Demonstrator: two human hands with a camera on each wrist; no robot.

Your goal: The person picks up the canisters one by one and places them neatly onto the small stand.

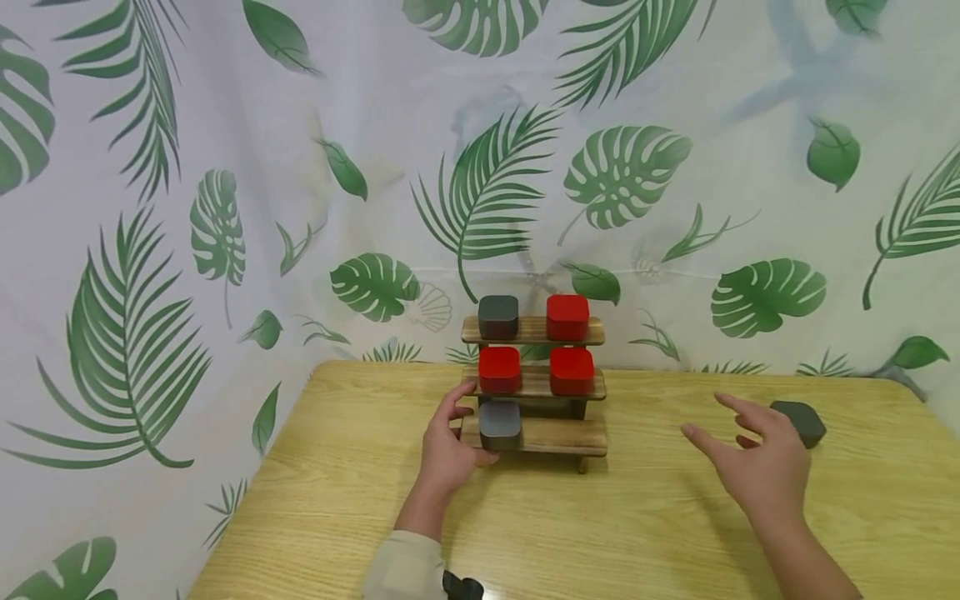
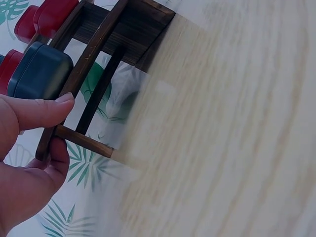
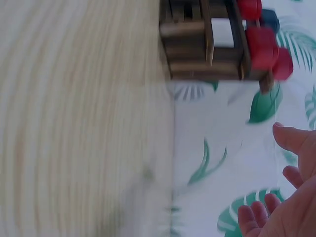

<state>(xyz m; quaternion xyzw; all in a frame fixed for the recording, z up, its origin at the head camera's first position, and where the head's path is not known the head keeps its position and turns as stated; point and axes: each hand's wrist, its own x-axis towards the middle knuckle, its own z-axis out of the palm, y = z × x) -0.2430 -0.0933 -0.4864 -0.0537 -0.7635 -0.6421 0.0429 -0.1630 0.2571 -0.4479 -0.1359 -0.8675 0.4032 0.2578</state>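
A thumb and fingers of the left hand (image 1: 447, 450) curl round the left end of the lowest step of a small three-tier wooden rack (image 1: 534, 385), the thumb (image 2: 42, 111) pressed against the step's edge just beside a dark grey box (image 1: 500, 424) that sits there. The right hand (image 1: 761, 463) hovers above the right part of the wooden table (image 1: 675, 533) with its fingers spread and slack, grasping nothing; its fingertips point toward a second dark grey box (image 1: 801, 421) lying on the table at the far right, just beyond them, and whether they touch it cannot be told.

On the rack's middle step stand two red boxes, one at left (image 1: 499, 369) and one at right (image 1: 572, 371). The top step carries a dark grey box (image 1: 498, 317) at left and a red box (image 1: 567, 317) at right. The rack stands at the far middle of the table, near a white curtain printed with green leaves (image 1: 480, 167). A pale sleeve (image 1: 401, 567) covers the left forearm at the near edge.
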